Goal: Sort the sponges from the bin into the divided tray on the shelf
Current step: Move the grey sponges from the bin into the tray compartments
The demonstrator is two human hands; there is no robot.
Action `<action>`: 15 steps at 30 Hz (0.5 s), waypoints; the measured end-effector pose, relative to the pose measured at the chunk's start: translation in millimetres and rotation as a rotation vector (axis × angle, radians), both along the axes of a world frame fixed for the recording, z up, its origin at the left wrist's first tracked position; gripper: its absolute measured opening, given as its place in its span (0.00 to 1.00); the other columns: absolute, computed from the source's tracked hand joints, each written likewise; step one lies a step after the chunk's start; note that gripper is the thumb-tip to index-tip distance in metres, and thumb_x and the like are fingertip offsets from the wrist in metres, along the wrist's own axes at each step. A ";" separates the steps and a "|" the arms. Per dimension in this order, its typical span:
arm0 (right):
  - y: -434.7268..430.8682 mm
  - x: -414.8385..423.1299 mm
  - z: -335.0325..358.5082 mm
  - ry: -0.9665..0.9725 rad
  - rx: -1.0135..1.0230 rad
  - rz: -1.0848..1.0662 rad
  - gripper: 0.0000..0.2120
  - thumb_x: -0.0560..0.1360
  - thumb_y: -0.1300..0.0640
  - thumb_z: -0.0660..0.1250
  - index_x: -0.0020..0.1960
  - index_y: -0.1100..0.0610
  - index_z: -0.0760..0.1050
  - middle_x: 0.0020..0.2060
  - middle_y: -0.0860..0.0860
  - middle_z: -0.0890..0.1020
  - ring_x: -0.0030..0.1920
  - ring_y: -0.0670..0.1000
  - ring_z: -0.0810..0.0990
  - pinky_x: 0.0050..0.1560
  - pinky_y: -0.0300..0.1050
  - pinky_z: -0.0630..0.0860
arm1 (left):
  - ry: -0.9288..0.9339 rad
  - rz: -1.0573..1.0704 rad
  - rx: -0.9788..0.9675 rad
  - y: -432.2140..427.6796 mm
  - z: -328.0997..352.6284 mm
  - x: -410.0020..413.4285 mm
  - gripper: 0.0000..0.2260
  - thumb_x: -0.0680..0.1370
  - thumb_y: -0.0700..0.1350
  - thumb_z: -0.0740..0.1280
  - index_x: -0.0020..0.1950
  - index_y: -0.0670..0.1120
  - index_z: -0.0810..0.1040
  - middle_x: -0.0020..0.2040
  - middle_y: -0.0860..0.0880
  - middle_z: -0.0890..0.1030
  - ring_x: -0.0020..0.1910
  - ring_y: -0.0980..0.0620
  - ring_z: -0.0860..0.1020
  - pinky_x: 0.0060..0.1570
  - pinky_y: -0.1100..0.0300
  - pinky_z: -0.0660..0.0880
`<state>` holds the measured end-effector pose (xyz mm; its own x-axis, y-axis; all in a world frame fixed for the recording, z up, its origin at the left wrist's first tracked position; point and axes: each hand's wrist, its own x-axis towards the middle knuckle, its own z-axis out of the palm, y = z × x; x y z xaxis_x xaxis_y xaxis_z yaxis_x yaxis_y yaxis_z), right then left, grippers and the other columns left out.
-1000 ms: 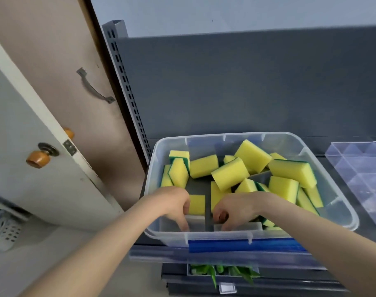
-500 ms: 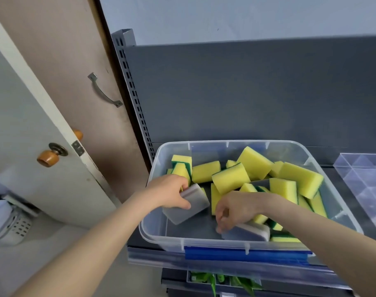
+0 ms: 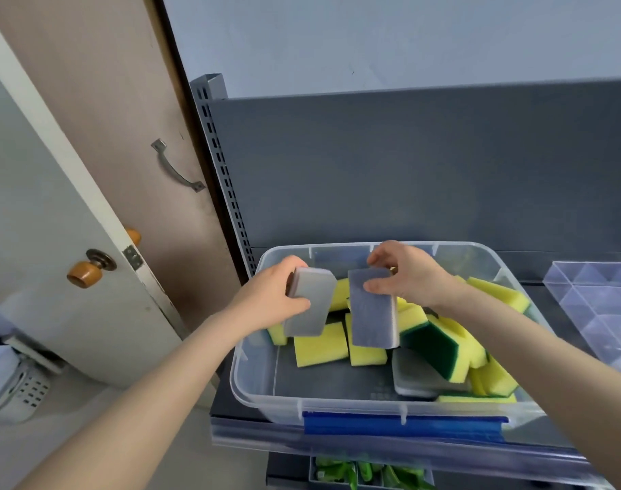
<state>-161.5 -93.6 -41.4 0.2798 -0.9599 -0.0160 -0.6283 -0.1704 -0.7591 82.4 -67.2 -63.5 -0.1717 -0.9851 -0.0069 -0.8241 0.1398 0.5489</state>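
Grey shelf unit [image 3: 408,171] fills the view. On it sits the clear bin [image 3: 256,394], with the divided tray [image 3: 598,302] just to its right, and no sponge shows in the part of the tray in view. The bin holds a loose pile of yellow-green sponges [image 3: 492,291] and one grey sponge [image 3: 415,380] lying flat on its floor.

I have two more grey ones up above the bin, side by side and near each other. I can't tell whether they touch. The left grey sponge [image 3: 312,305] is in my left hand [image 3: 266,302], thumb on the front face and fingers curled round the back edge. The right grey sponge [image 3: 372,313] hangs from my right hand [image 3: 408,274], pinched at its top end between thumb and fingers.

I judge the step to be the pick done and the carry not yet started. Next move is to swing both across to the tray on the right, clear the bin rim, choose a compartment for greys and let go. The sponges are soft, so a light grip should do.
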 end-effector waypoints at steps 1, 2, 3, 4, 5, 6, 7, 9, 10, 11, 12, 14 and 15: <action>1.6 0.6 -1.1 -0.027 0.008 -0.019 0.16 0.67 0.57 0.74 0.52 0.53 0.75 0.48 0.48 0.80 0.48 0.48 0.78 0.45 0.40 0.75 | 0.035 0.012 -0.038 0.0 1.4 -2.0 0.18 0.69 0.48 0.71 0.55 0.57 0.69 0.46 0.56 0.76 0.44 0.52 0.77 0.45 0.50 0.77; 2.9 0.9 -1.8 -0.055 0.016 -0.037 0.16 0.67 0.58 0.74 0.53 0.54 0.75 0.49 0.49 0.80 0.50 0.48 0.78 0.48 0.41 0.76 | 0.068 0.026 -0.092 0.4 2.7 -3.5 0.18 0.69 0.46 0.71 0.53 0.56 0.69 0.47 0.56 0.77 0.45 0.53 0.77 0.45 0.50 0.77; 4.2 0.7 -1.6 -0.094 0.029 -0.056 0.16 0.68 0.58 0.74 0.53 0.54 0.75 0.50 0.50 0.80 0.51 0.49 0.78 0.49 0.43 0.76 | 0.102 0.042 -0.164 1.0 4.1 -5.2 0.18 0.68 0.45 0.72 0.52 0.56 0.69 0.47 0.56 0.77 0.46 0.54 0.76 0.45 0.52 0.76; 5.3 0.0 -0.4 -0.143 0.052 -0.074 0.15 0.68 0.59 0.73 0.53 0.54 0.75 0.51 0.51 0.80 0.52 0.50 0.78 0.51 0.44 0.76 | 0.135 0.053 -0.249 1.7 5.7 -6.7 0.18 0.68 0.43 0.72 0.52 0.56 0.69 0.48 0.57 0.76 0.46 0.56 0.75 0.44 0.55 0.75; 6.2 -1.1 1.0 -0.196 0.084 -0.092 0.14 0.69 0.60 0.73 0.53 0.54 0.75 0.51 0.53 0.80 0.53 0.52 0.78 0.53 0.46 0.77 | 0.161 0.052 -0.341 2.5 7.7 -8.2 0.18 0.68 0.42 0.73 0.51 0.56 0.69 0.48 0.58 0.75 0.46 0.58 0.74 0.43 0.60 0.74; 6.9 -2.4 2.9 -0.247 0.124 -0.109 0.13 0.70 0.61 0.72 0.54 0.54 0.75 0.51 0.54 0.80 0.53 0.53 0.78 0.54 0.49 0.77 | 0.169 0.042 -0.431 3.3 9.7 -9.4 0.18 0.68 0.40 0.73 0.50 0.55 0.69 0.49 0.58 0.75 0.46 0.60 0.73 0.42 0.63 0.71; 7.7 -3.8 4.8 -0.291 0.169 -0.123 0.13 0.71 0.60 0.71 0.55 0.55 0.75 0.52 0.55 0.80 0.52 0.54 0.79 0.54 0.50 0.77 | 0.163 0.026 -0.510 4.0 11.6 -10.6 0.18 0.68 0.39 0.73 0.50 0.55 0.69 0.49 0.58 0.75 0.46 0.61 0.72 0.41 0.65 0.70; 8.9 -5.3 8.1 -0.360 0.255 -0.132 0.13 0.74 0.58 0.69 0.57 0.56 0.75 0.50 0.55 0.80 0.49 0.52 0.80 0.48 0.47 0.79 | 0.131 -0.021 -0.640 5.6 13.6 -13.0 0.20 0.67 0.35 0.73 0.51 0.52 0.69 0.51 0.55 0.75 0.49 0.58 0.74 0.41 0.61 0.72; 9.7 -5.1 9.2 -0.380 0.286 -0.129 0.13 0.75 0.58 0.68 0.58 0.57 0.75 0.48 0.54 0.80 0.47 0.51 0.80 0.44 0.43 0.79 | 0.117 -0.050 -0.691 6.0 13.8 -14.3 0.22 0.65 0.34 0.73 0.51 0.51 0.69 0.53 0.53 0.76 0.51 0.55 0.74 0.41 0.58 0.73; 9.9 -3.9 9.7 -0.387 0.309 -0.127 0.13 0.75 0.57 0.67 0.58 0.57 0.75 0.47 0.53 0.80 0.45 0.49 0.80 0.40 0.41 0.78 | 0.111 -0.075 -0.726 5.9 13.8 -15.5 0.23 0.65 0.32 0.72 0.51 0.51 0.69 0.54 0.51 0.76 0.53 0.53 0.75 0.42 0.57 0.73; 10.1 -3.2 9.7 -0.389 0.321 -0.130 0.12 0.75 0.57 0.67 0.59 0.57 0.75 0.47 0.53 0.80 0.45 0.48 0.80 0.38 0.40 0.78 | 0.108 -0.098 -0.742 6.0 14.4 -17.7 0.23 0.64 0.32 0.72 0.51 0.51 0.68 0.55 0.50 0.76 0.53 0.52 0.75 0.42 0.57 0.73; 10.2 -2.3 8.1 -0.406 0.330 -0.146 0.13 0.76 0.57 0.66 0.59 0.57 0.74 0.48 0.53 0.80 0.46 0.48 0.79 0.37 0.39 0.77 | 0.123 -0.128 -0.728 6.8 15.8 -23.5 0.23 0.64 0.31 0.72 0.51 0.50 0.69 0.55 0.50 0.75 0.53 0.50 0.75 0.43 0.56 0.73; 10.3 -1.9 7.4 -0.421 0.333 -0.153 0.13 0.76 0.58 0.66 0.60 0.58 0.74 0.49 0.53 0.80 0.46 0.48 0.80 0.37 0.39 0.77 | 0.140 -0.140 -0.699 8.1 16.1 -26.0 0.21 0.64 0.32 0.72 0.51 0.49 0.70 0.54 0.50 0.75 0.53 0.50 0.75 0.44 0.55 0.74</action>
